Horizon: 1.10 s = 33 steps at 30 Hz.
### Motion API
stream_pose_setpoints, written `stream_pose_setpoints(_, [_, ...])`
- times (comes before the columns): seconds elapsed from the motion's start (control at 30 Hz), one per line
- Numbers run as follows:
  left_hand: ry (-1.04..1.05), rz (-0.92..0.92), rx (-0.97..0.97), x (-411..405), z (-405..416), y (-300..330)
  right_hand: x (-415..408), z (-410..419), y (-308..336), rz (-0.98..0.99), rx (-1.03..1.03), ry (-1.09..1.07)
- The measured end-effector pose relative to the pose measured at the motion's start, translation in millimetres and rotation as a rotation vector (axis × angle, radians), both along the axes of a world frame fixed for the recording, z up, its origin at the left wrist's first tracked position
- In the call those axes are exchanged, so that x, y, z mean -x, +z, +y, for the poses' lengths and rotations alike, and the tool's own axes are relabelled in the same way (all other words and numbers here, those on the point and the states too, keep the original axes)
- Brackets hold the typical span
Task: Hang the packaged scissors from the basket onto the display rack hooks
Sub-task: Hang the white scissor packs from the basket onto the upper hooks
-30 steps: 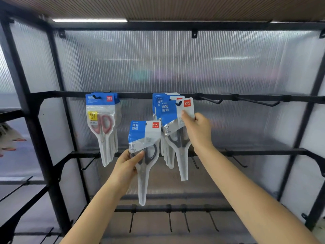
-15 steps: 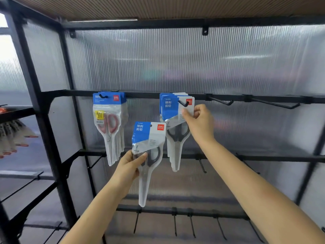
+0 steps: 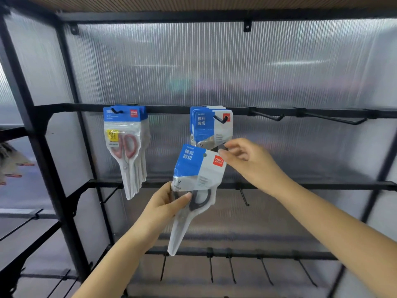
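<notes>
My left hand (image 3: 166, 204) grips a blue-and-white pack of black-handled scissors (image 3: 194, 179) by its handle end, tip pointing down, below the middle hook. My right hand (image 3: 247, 160) hovers at the pack's top right corner with loosely bent fingers, holding nothing. Several like packs (image 3: 211, 127) hang on the middle hook (image 3: 221, 119) of the top rail. A bunch of red-handled scissor packs (image 3: 126, 145) hangs on the left hook. The basket is out of view.
Two bare hooks (image 3: 268, 116) (image 3: 335, 119) stick out of the top rail to the right. Lower rails carry more bare hooks (image 3: 243, 196). The black rack frame (image 3: 38, 134) stands at left, with a ribbed translucent panel behind.
My right hand has let go of the pack hanging on the middle hook and dropped towards the pack in my left hand. My left hand has lifted that pack up and rightward.
</notes>
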<state>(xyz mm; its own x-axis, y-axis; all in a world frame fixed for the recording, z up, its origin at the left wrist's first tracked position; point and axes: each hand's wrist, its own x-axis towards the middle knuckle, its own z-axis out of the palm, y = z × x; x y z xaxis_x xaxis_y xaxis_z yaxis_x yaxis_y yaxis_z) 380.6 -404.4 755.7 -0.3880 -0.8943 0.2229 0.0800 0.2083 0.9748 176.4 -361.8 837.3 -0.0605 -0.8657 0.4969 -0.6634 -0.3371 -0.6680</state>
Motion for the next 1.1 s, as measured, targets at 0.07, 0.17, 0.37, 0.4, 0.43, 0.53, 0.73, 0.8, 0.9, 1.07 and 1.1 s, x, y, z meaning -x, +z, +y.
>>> stream_pose_setpoints(0.07, [0.008, -0.005, 0.001, 7.8, 3.2, 0.7, -3.3, 2.5, 2.7, -0.012, 0.005, 0.031])
stream_pose_setpoints(0.17, [0.003, 0.007, -0.018, 17.0, 5.8, 1.2, -6.4, 6.8, 5.1, -0.015, 0.041, 0.051])
stream_pose_setpoints(0.37, [-0.093, 0.076, 0.036, 23.1, 10.0, 11.2, -1.2, 14.0, 22.2, 0.032, 0.187, 0.025])
stream_pose_setpoints(0.4, [-0.091, 0.094, 0.05, 25.4, 10.6, 14.3, -0.3, 13.3, 26.4, 0.035, 0.216, 0.018])
stream_pose_setpoints(0.43, [-0.088, 0.117, 0.066, 27.8, 11.4, 17.9, -0.4, 13.5, 31.2, 0.029, 0.242, 0.011])
stream_pose_setpoints(0.53, [-0.057, 0.18, 0.13, 34.7, 13.0, 30.1, 0.3, 13.1, 44.4, 0.022, 0.306, -0.018])
stream_pose_setpoints(0.73, [-0.014, 0.213, 0.161, 44.6, 12.0, 39.5, 3.6, 3.0, 52.5, 0.009, 0.321, -0.122])
stream_pose_setpoints(0.8, [-0.015, 0.237, 0.123, 47.1, 11.0, 38.7, 4.3, -0.5, 51.3, -0.007, 0.323, -0.146])
stream_pose_setpoints(0.9, [-0.01, 0.233, 0.107, 49.9, 9.0, 39.0, 5.5, -3.7, 50.6, -0.017, 0.35, -0.17])
stream_pose_setpoints(1.07, [0.021, 0.205, 0.042, 54.3, -0.4, 34.0, 2.9, -18.4, 41.4, 0.092, 0.391, -0.228])
stream_pose_setpoints(1.1, [0.046, 0.214, 0.011, 55.9, -4.2, 33.5, 2.3, -22.4, 38.8, 0.117, 0.408, -0.241])
